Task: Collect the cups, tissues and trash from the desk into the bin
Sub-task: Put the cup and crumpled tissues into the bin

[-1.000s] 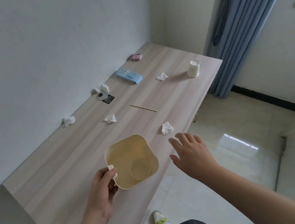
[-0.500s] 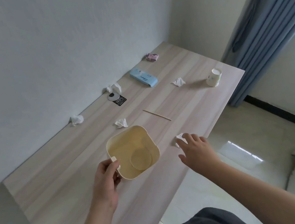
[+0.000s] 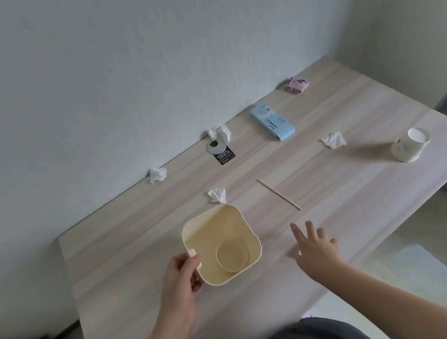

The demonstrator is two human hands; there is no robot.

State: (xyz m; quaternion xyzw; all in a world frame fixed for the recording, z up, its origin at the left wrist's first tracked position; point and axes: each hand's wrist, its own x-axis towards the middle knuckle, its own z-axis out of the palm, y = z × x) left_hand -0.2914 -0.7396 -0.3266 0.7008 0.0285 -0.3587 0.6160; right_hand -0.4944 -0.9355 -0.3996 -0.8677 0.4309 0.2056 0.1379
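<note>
Gripping the near left corner of the cream bin, the left hand has its thumb over the rim, next to a small white clip, and its fingers under the outer wall. The bin stands on the pale wooden desk with its opening up, and a round pale disc lies in its bottom. The right hand is to the right of the bin, over the desk, with the fingers spread and loose; whether something small lies under the palm I cannot tell. Just behind the bin lies a crumpled tissue, and to the right of it a thin wooden stick lies at an angle. Against the wall there is another tissue, and further right a pair of tissues just behind a round metal disc and a black tag. A light blue packet lies flat near the wall, and a small pink wrapper is near the far corner. One more tissue lies between the blue packet and a paper cup, which stands upside down near the right edge of the desk.
</note>
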